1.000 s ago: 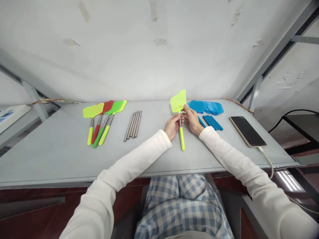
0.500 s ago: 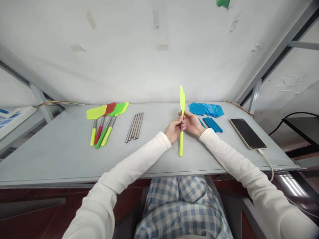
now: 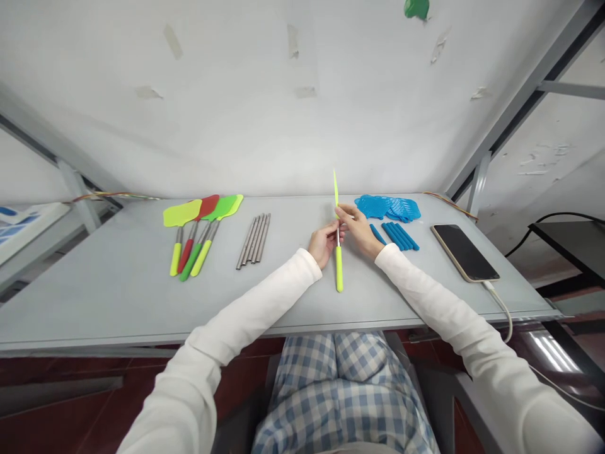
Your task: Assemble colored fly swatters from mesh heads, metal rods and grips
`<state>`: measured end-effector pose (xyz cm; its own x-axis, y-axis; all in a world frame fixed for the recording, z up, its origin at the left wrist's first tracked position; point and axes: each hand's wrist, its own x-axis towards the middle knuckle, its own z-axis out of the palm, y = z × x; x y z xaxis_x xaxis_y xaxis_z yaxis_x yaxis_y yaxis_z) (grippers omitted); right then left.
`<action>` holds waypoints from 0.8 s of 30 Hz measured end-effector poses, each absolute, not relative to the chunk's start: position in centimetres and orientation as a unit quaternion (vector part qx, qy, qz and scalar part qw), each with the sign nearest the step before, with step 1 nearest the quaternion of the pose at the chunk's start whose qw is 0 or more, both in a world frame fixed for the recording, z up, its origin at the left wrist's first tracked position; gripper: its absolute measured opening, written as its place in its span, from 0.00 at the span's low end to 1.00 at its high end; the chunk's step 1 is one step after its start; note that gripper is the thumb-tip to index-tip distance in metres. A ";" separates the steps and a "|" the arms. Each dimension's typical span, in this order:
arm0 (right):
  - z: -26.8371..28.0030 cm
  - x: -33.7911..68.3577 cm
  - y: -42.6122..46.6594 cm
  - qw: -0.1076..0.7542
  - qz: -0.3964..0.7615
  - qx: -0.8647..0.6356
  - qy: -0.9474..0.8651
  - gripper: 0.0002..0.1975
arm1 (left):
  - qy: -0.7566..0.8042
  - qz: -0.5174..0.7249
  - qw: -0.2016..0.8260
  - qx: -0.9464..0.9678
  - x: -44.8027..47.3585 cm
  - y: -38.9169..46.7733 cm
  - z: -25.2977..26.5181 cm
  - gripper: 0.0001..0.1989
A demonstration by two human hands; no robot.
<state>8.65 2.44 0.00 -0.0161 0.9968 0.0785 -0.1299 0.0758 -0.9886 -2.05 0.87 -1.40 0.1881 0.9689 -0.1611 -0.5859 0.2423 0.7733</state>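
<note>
A yellow-green fly swatter [image 3: 339, 268] with a metal shaft stands handle toward me in both hands, its flat head seen nearly edge-on. My left hand [image 3: 323, 244] is closed round the shaft just above the handle. With its thumb and fingers, my right hand [image 3: 358, 228] pinches the swatter at the base of the head. Blue swatter heads [image 3: 388, 207] with a perforated pattern lie stacked behind my right hand. Beside that hand are several blue handles [image 3: 400, 236], partly covered by it.
Several metal rods [image 3: 254, 241] lie side by side left of my hands. Farther left rest several assembled swatters [image 3: 192, 238] in yellow, red and green. A phone [image 3: 465, 252] with a white cable lies at the right. The wall [image 3: 227, 126] rises behind the table [image 3: 118, 290].
The swatter's head has turned from a partly broad view to nearly edge-on. My right hand has shifted over to the head's base, while my left hand keeps hold of the shaft.
</note>
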 end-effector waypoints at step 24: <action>0.9 9.2 2.5 0.475 0.711 -0.366 -0.367 0.07 | 0.316 0.524 0.726 0.314 -1.6 0.3 -0.8 0.06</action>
<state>9.23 2.47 0.93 -0.2802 0.9444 -0.1718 -0.4074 -0.2790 -0.8696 -1.62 0.34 -0.80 0.2509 0.9594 -0.1292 -0.5618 0.2530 0.7876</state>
